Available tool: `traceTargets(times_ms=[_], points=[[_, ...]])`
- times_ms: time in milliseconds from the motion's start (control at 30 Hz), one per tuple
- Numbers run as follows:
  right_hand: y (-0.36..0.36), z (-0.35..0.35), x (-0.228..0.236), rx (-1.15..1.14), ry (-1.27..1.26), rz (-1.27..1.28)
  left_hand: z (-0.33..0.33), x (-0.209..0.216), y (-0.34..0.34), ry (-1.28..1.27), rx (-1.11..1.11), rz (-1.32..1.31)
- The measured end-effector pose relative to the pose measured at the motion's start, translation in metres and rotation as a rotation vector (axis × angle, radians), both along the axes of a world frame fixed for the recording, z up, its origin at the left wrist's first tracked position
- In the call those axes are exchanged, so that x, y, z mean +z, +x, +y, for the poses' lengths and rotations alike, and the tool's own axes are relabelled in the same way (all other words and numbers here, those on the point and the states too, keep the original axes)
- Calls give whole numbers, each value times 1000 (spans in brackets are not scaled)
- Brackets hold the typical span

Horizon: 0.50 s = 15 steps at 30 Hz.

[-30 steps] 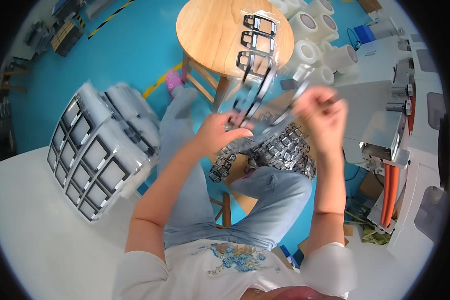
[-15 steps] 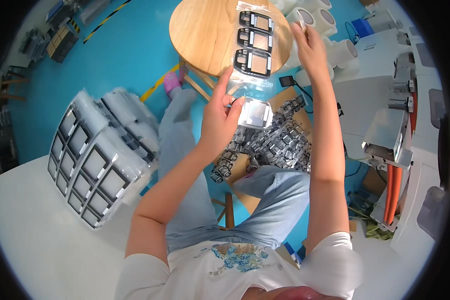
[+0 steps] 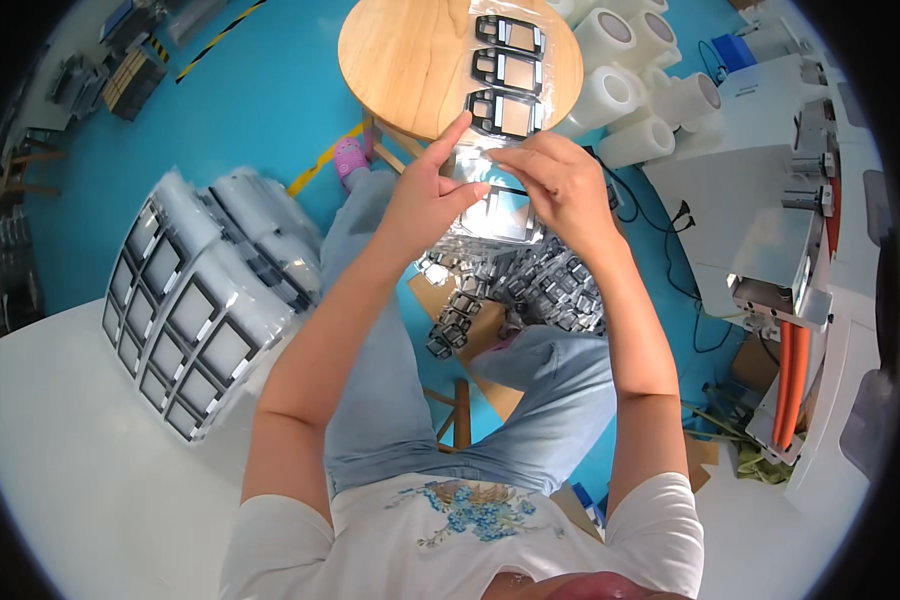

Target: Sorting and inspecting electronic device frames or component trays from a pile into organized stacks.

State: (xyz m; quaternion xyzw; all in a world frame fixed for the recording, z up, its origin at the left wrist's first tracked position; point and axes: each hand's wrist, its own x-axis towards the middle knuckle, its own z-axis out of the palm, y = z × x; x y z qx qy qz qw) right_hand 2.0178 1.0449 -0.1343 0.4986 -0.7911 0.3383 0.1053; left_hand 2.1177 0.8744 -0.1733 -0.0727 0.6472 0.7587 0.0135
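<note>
A strip of clear plastic film (image 3: 480, 163) carries several black-framed panels and runs from the round wooden stool down toward my lap. Three panels, among them a black-framed panel (image 3: 505, 112), lie on the stool end. A lower framed panel (image 3: 510, 214) hangs off the stool's near edge, shiny with glare. My left hand (image 3: 428, 205) grips the strip's left edge, thumb on the lower panel and forefinger stretched along the film. My right hand (image 3: 567, 190) is closed in a pinch over the film between the panels; what its fingertips hold is too small to make out.
The round wooden stool (image 3: 400, 60) stands ahead. Below the strip is a heap of small black-framed pieces (image 3: 560, 285) on cardboard. Stacked framed sheets (image 3: 185, 320) rest on the white table (image 3: 60, 420) at left. White film rolls (image 3: 640, 140) and a white machine (image 3: 730, 170) are at right.
My right hand has come down and left from beside the film rolls to the strip, near my left hand. The strip has shifted slightly; my left hand keeps its grip.
</note>
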Motion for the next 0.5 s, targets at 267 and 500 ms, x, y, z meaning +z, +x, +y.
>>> traceTargets(times_ms=[267,500], points=[[25,36,32,-375,494,184,-6,8,8,-172,6,-26],[56,60,26,-171,127,-693,11,13,34,270,6,108]])
